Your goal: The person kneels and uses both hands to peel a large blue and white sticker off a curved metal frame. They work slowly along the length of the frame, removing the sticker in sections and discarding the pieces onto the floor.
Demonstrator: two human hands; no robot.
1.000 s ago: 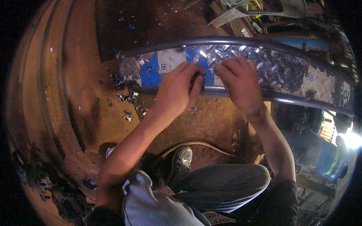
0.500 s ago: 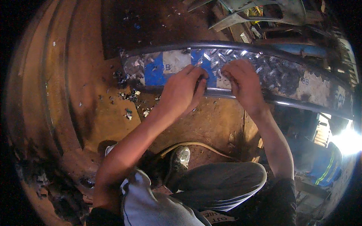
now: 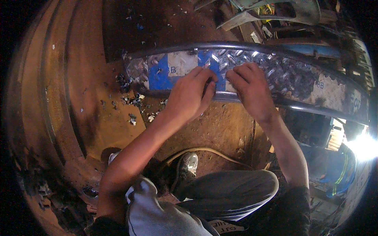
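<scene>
A long diamond-tread metal plate [image 3: 269,72] with dark tube rails lies across the view in front of me. Blue and white film [image 3: 184,63] covers much of its left part, and the bare tread shows right of that. My left hand [image 3: 191,93] is over the film, its fingers curled in towards the thumb. Close to its right, my right hand [image 3: 253,89] is bent down at the film's ragged edge, fingers pressed together. Both sets of fingertips are partly hidden, so what they pinch cannot be made out.
Dark and pale scraps [image 3: 132,119] litter the brown floor left of the plate. A hose [image 3: 189,149] curves past my shoe [image 3: 189,163]. Curved pale-green frame parts [image 3: 271,17] stand at the far right. A bright light [image 3: 363,148] glares beside blue cloth [image 3: 341,173].
My right hand has shifted slightly left, towards my left hand, its fingers now less bunched. My left hand stays almost in place.
</scene>
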